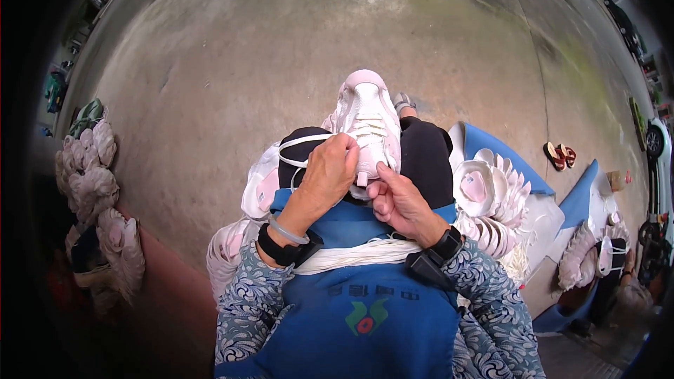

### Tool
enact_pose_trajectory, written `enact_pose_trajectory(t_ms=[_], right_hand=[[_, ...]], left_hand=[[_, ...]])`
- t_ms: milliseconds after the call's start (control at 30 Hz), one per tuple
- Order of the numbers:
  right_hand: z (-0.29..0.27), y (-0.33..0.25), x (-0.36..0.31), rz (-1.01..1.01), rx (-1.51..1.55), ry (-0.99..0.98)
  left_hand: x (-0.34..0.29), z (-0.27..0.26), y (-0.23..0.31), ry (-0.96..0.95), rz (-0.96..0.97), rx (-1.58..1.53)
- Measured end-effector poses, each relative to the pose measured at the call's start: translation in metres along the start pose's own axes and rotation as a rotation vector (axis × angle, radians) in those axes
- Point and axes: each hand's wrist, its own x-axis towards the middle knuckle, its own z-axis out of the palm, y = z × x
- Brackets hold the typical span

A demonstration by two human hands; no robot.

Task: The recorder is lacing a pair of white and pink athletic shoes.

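Observation:
A white and pale pink lace-up sneaker [366, 109] rests on my lap, toe pointing away from me. White laces cross its front. My left hand [327, 170] is closed at the left side of the shoe's opening, pinching a white shoelace [300, 139] that loops out to the left over my dark trouser leg. What its fingertips do at the eyelets is partly hidden. On the right side of the opening, my right hand [401, 200] grips the shoe's edge, thumb on top and fingers curled. A bundle of loose white laces [351, 255] lies across my blue apron [365, 288].
Stacked white and pink shoe uppers [484, 186] sit close at my right, with more uppers [235, 242] at my left and a further pile [95, 179] at far left. Blue sheeting [502, 158] and sandals [559, 156] lie on the concrete floor [246, 49]. Another person [625, 277] sits at far right.

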Motion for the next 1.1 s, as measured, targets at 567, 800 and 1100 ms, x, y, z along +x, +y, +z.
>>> enact_pose_trajectory(t_ms=[567,800,1100], right_hand=[[-0.012,-0.005,-0.003,0.016,-0.058,0.05],[-0.014,-0.002,-0.001,0.001,-0.049,0.03],[-0.015,0.0,0.001,0.009,-0.073,0.038]], left_hand=[[-0.008,-0.005,0.011,-0.02,0.093,0.204],[0.004,-0.014,0.009,-0.13,0.134,0.181],[0.0,-0.004,0.0,-0.06,0.183,0.072]])
